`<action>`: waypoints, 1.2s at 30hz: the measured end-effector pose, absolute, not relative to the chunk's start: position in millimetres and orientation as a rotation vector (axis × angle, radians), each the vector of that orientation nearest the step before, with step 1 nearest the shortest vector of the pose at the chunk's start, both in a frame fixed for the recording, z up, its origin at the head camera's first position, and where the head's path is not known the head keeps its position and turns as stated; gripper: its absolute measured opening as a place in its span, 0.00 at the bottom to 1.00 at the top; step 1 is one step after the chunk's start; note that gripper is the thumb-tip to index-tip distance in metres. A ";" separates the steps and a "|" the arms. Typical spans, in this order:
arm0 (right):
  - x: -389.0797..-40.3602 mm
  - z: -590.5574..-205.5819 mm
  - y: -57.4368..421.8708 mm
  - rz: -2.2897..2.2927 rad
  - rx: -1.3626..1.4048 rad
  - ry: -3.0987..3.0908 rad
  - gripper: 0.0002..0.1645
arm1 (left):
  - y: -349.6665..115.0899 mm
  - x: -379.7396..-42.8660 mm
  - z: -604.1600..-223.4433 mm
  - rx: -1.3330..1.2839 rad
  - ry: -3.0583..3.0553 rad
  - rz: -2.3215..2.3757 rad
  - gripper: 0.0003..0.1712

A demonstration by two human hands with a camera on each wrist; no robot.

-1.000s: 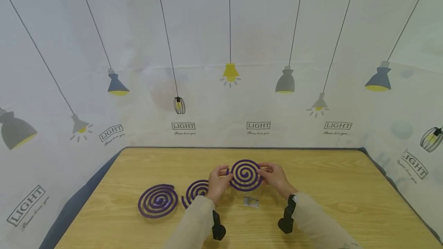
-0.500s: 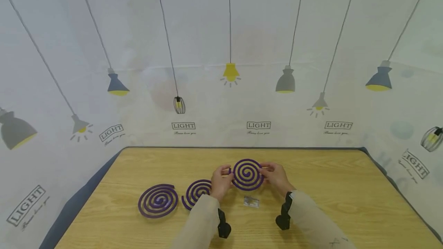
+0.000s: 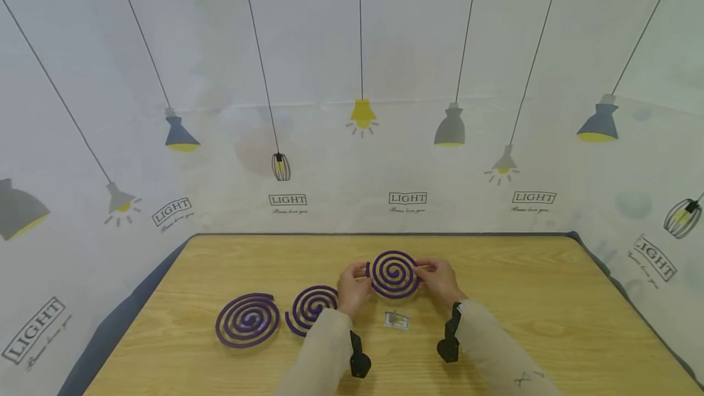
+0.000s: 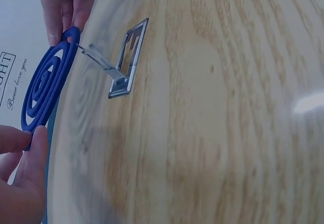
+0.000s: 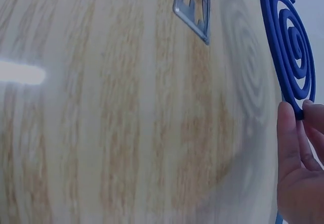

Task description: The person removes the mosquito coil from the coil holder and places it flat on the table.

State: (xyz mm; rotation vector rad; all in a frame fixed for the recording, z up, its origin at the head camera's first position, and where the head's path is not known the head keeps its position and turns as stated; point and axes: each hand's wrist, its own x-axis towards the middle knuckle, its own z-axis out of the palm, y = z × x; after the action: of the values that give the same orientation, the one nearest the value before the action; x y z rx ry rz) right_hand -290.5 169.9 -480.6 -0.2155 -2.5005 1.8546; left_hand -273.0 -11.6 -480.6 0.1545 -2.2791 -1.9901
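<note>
A purple mosquito coil [image 3: 393, 273] is held up off the table, its flat face turned toward the head camera. On its left edge, near the coil's outer end, my left hand [image 3: 354, 289] pinches it between thumb and fingers. The opposite edge is pinched by my right hand [image 3: 440, 280]. Below the held coil, a small metal coil stand [image 3: 396, 320] lies on the wood. The left wrist view shows a prong bent upward from the stand's flat frame [image 4: 120, 86]. Both wrist views show the coil [image 5: 294, 42] tilted up, apart from the stand.
Two more purple coils lie to the left: one coil [image 3: 247, 321] farther out, another coil [image 3: 311, 309] partly behind my left sleeve [image 3: 321, 347]. The wooden table [image 3: 550, 322] ends at a backdrop [image 3: 352, 164] printed with lamps.
Both hands and the held coil have shifted slightly right and up relative to the stand. The head view has turned a little. Both hands keep their pinch; the other coils stay put.
</note>
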 end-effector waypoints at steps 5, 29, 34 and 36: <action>-290.7 -485.9 171.5 1.856 -0.249 -2.516 0.14 | -8.0 -271.8 -484.9 0.145 -2.340 -1.876 0.23; -290.0 -496.5 171.8 1.818 -0.276 -2.495 0.11 | 0.5 -266.5 -508.3 0.088 -2.348 -1.648 0.19; -287.3 -498.5 171.5 1.720 -0.220 -2.553 0.10 | 0.9 -260.8 -507.7 0.067 -2.326 -1.654 0.18; -287.3 -499.4 171.3 1.692 -0.216 -2.571 0.09 | 0.2 -260.2 -507.4 0.055 -2.332 -1.642 0.19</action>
State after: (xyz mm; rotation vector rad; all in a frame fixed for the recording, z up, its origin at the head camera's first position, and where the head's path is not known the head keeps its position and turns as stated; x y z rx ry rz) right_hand -287.3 171.3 -499.4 -0.2162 -2.5712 1.6918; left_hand -260.2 0.2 -507.4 0.0545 -2.3322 -1.6420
